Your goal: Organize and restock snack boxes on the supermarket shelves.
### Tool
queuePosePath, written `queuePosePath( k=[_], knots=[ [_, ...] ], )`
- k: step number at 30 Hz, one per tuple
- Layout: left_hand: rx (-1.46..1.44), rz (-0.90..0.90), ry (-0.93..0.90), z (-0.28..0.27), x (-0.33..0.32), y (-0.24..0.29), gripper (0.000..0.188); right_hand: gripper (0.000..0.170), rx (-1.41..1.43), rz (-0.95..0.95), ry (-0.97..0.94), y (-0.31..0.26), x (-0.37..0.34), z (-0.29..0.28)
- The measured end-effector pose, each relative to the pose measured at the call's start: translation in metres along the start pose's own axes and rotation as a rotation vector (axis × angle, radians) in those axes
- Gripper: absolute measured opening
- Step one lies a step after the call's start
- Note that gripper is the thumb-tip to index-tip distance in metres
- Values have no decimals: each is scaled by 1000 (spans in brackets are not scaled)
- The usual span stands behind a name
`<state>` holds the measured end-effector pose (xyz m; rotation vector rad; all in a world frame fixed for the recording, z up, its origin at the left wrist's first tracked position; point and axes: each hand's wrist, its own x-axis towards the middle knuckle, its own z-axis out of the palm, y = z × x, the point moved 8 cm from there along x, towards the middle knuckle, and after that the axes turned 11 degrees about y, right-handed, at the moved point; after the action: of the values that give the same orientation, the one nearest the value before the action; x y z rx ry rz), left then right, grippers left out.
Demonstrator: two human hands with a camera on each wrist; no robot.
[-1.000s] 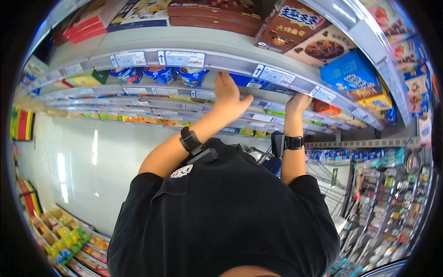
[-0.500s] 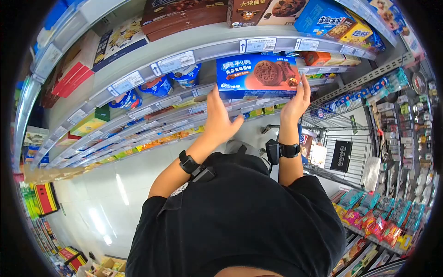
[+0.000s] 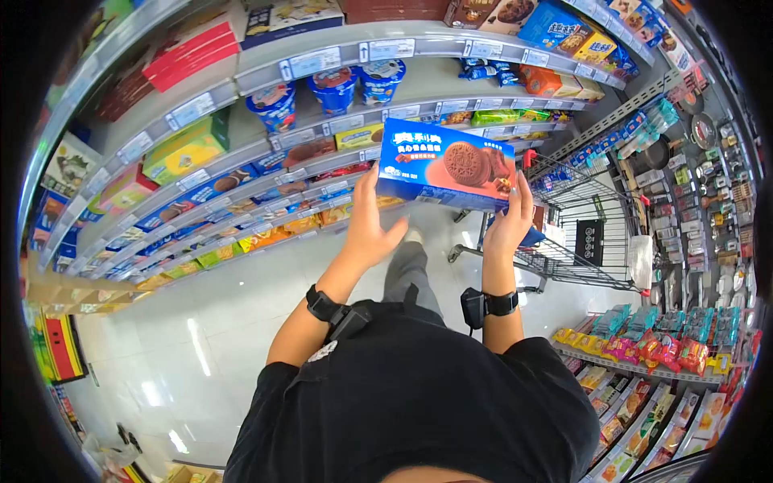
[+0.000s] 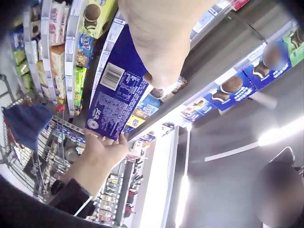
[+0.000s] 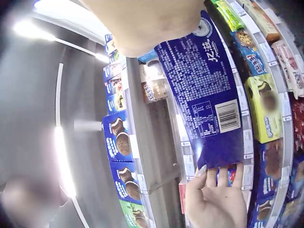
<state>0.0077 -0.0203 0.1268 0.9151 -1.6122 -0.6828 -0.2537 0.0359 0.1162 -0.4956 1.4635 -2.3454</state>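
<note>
A blue Oreo cake box, with a chocolate sandwich biscuit pictured on its top, is held up between both hands in front of the shelves. My left hand holds its left end, the thumb spread below the box. At the opposite end, my right hand grips with the fingers up along the side. The box tilts slightly, its right end lower in the head view. Its underside, with a barcode and small print, shows in both wrist views.
Blue snack cups stand on the shelf behind the box. More packaged snacks fill the tiers below. A wire shopping cart stands at the right, in front of a rack of hanging kitchenware. Bagged goods lie on a lower display.
Both hands have drawn the box out of the shelf toward the body. Over the last half second it has come clear of the shelf edge and tilted, and the view has shifted.
</note>
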Motion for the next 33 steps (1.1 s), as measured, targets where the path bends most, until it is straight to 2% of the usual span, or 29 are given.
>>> queuePosePath(
  k=[3, 10, 12, 15, 19, 22, 27, 30, 33],
  knots=[
    [-8, 50, 31, -25, -11, 11, 74, 34, 81, 57, 1, 0, -29, -9],
    [-119, -179, 99, -29, -38, 19, 62, 38, -5, 144, -112, -1, -53, -26],
    [-15, -95, 129, -19, -38, 17, 58, 37, -31, 153, -110, 7, -45, -42],
    [45, -44, 148, 9, -37, 30, 53, 35, -29, 201, -50, 5, -34, -72],
    [74, -31, 40, 73, -43, 38, 53, 34, -113, 310, 35, 5, -4, -135],
    [26, -55, -65, 127, -50, 49, 60, 33, -142, 351, 191, 5, 26, -184],
    [-2, 41, -84, 195, -57, 75, 62, 31, -102, 345, 249, -7, 82, -225],
    [10, -39, -138, 224, -59, 81, 62, 32, -111, 295, 209, -10, 113, -240],
    [-19, -44, -110, 246, -59, 87, 62, 33, -111, 338, 190, -9, 131, -252]
  ],
)
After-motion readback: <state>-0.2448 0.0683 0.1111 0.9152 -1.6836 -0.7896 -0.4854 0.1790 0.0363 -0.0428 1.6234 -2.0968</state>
